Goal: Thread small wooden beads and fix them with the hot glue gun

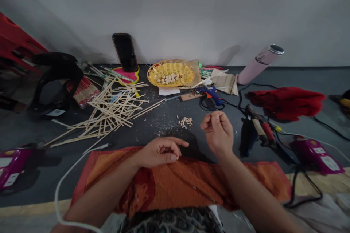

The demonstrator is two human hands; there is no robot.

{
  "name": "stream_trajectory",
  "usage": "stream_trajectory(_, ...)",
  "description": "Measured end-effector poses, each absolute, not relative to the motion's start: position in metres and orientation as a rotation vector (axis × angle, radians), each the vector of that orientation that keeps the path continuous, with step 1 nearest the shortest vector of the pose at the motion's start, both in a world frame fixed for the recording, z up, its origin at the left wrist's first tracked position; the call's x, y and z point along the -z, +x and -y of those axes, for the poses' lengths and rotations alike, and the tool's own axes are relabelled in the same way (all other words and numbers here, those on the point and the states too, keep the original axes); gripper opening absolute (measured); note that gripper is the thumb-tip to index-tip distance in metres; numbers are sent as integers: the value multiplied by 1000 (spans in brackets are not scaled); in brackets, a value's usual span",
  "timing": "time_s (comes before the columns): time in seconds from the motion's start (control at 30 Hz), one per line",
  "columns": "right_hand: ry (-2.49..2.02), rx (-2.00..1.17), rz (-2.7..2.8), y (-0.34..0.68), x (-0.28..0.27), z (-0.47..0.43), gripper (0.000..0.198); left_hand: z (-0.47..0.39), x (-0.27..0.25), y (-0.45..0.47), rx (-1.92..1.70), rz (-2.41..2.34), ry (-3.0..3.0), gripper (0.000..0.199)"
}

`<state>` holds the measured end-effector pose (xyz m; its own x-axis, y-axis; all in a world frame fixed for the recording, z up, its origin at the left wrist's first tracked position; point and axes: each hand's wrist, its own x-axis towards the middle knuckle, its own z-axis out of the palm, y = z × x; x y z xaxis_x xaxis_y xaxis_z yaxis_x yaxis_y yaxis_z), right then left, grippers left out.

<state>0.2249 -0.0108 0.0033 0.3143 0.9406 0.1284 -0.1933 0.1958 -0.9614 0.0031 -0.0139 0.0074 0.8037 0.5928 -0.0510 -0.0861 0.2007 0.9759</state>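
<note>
Just above the orange towel [175, 185], my left hand [161, 151] pinches a tiny pale piece, probably a cut bit of wooden stick, between thumb and curled fingers, while the index finger points right. My right hand [218, 131] is raised with its thumb pressed to the fingers; what it holds, if anything, is too small to make out. Between and beyond the hands lies a small heap of short wooden stick pieces [186, 122]. Farther back, a yellow woven basket [171, 66] holds several small, pale, round clusters. A blue glue gun [212, 94] rests past my right hand.
Long thin wooden sticks [109, 111] lie in a loose pile at left. A phone [125, 52] leans upright at the back. On the right are a pink flask [259, 64], pliers [261, 127], a red cloth [287, 102] and a purple box [317, 154]. A white cable [61, 185] crosses my left forearm.
</note>
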Motion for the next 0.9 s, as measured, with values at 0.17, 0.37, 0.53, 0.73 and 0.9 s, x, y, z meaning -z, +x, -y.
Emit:
stream_trajectory(0.17,-1064,-1044,971,227,-6,11,18,14,-9,3,-443,-415,1348,20)
stream_trajectory(0.37,-1099,-1350,1516,215,-7,24,24,13,-13,1,-400,-397,1370,19)
stream_trajectory(0.53,-1072,-1442,1668,213,-9,27,25,14,-15,0,-308,-354,1428,15)
stream_trajectory(0.73,-1117,-1443,1517,210,-4,28,20,15,-16,3,-228,-267,1480,11)
stream_trajectory(0.9,-1116,-1356,1410,212,0,27,18,14,-18,3,-217,-224,1467,12)
